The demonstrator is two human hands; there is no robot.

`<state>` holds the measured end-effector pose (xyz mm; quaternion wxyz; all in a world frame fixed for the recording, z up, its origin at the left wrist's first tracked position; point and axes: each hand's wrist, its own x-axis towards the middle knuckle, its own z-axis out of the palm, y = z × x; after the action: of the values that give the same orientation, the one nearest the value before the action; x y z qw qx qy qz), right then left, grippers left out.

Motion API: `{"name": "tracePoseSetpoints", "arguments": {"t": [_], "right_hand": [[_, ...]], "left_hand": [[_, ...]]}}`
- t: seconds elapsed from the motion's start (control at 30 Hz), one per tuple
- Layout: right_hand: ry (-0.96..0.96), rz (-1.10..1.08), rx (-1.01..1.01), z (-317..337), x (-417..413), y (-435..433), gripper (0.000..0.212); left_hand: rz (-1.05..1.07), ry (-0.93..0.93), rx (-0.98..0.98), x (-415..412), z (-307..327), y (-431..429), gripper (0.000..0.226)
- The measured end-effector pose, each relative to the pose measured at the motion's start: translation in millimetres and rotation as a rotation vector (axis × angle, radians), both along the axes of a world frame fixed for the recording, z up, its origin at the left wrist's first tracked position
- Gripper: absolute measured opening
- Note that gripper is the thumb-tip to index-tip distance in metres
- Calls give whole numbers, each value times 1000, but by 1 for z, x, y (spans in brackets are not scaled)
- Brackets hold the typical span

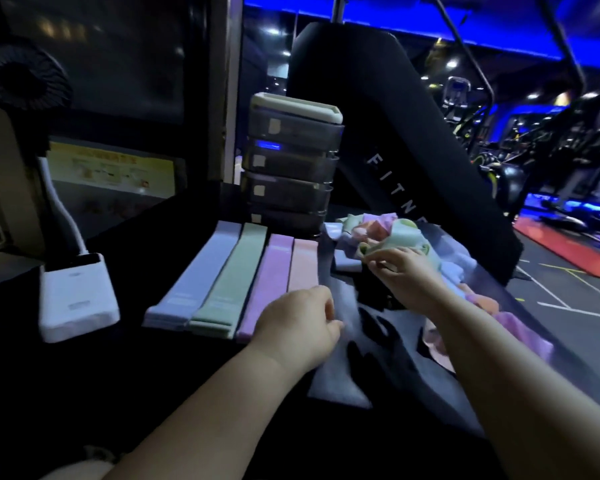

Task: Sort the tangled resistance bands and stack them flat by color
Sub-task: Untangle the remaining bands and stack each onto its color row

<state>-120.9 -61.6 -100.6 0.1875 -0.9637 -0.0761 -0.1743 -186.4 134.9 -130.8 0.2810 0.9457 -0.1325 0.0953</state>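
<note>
Side by side on the black table lie flat bands in four colours: blue [194, 271], green [232, 275], purple [265, 282] and pink [303, 265]. A tangled heap of pastel bands [385, 233] sits to their right. My right hand [406, 275] pinches a green band [402, 245] at the heap's near edge. My left hand [298, 323] hovers over the near ends of the purple and pink bands with fingers curled, and a blurred pale blue band [340, 375] lies under it; whether the hand holds that band is unclear.
A white power bank [75, 296] with a cable lies at the left. A stack of grey drawers [288, 171] stands behind the flat bands. A black fan [21, 77] stands at the far left. More pink and purple bands [520, 327] trail at the table's right edge.
</note>
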Motion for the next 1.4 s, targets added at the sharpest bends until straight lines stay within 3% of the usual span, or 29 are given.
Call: {"name": "tracePoseSetpoints", "arguments": {"t": [0.2, 0.33, 0.47, 0.57, 0.7, 0.87, 0.97, 1.07, 1.17, 1.3, 1.4], "right_hand": [[-8, -250, 8, -9, -45, -75, 23], [-120, -474, 26, -28, -73, -112, 31], [-50, -498, 127, -44, -81, -137, 40], [8, -449, 207, -46, -80, -146, 42], [40, -402, 258, -49, -77, -151, 39], [23, -409, 364, -48, -78, -154, 35], [8, -413, 363, -46, -80, -158, 21], [-29, -359, 484, -42, -85, -161, 9], [-48, -340, 617, -40, -89, -163, 9], [-49, -332, 634, -40, -91, -161, 8], [-134, -309, 684, -38, -91, -156, 13]], "left_hand": [[-186, 50, -5, -1, 2, -72, 19], [-247, 93, -17, 5, -1, -122, 25], [-193, 78, 2, 18, -7, -156, 42], [-150, 100, -27, 29, -15, -160, 31], [-175, 137, -245, 36, -28, -151, 18], [-278, 368, -654, 39, -32, -142, 18], [-324, 423, -767, 40, -30, -138, 14], [-350, 480, -907, 40, -26, -134, 14], [-330, 543, -1022, 39, -20, -132, 12], [-350, 634, -1167, 36, -17, -132, 10], [-388, 648, -1198, 34, -15, -131, 21]]}}
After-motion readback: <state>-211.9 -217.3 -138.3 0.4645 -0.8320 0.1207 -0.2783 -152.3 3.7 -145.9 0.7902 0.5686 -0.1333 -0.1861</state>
